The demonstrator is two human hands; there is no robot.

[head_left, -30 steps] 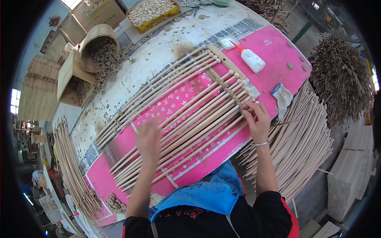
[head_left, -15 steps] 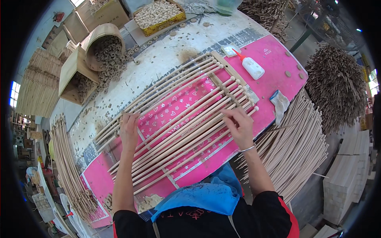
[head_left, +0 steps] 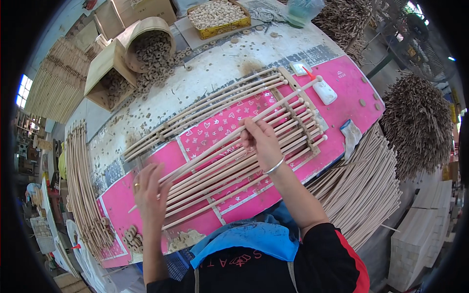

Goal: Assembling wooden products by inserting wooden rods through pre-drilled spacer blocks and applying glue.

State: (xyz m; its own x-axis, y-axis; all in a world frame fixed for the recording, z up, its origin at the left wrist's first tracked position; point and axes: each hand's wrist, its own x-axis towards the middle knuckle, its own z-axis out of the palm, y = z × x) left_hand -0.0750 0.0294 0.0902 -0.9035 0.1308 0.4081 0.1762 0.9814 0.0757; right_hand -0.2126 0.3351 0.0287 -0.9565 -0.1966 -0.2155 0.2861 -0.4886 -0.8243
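My right hand (head_left: 264,146) pinches a long pale wooden rod (head_left: 293,95) with a round ball on its far end. This rod slants above the others, its ball end close to the glue bottle (head_left: 324,93). Smeared by motion, my left hand (head_left: 150,193) is near the rod's lower left end; whether it touches the rod I cannot tell. Beneath lie several ball-ended rods (head_left: 229,168) side by side, resting in a notched wooden rack (head_left: 305,128). Farther away, another group of rods (head_left: 205,110) lies across the same frame.
Small rings spill from a wooden bucket (head_left: 131,51) and a wooden box (head_left: 95,80). A yellow crate (head_left: 227,30) holds white balls. Rod bundles stand left (head_left: 80,180) and right (head_left: 361,180). A glove (head_left: 350,136) lies on the pink table cover (head_left: 349,83).
My right hand has moved left and now holds a rod lifted above the rest. My left hand has come nearer, off the far rods. The view has shifted slightly.
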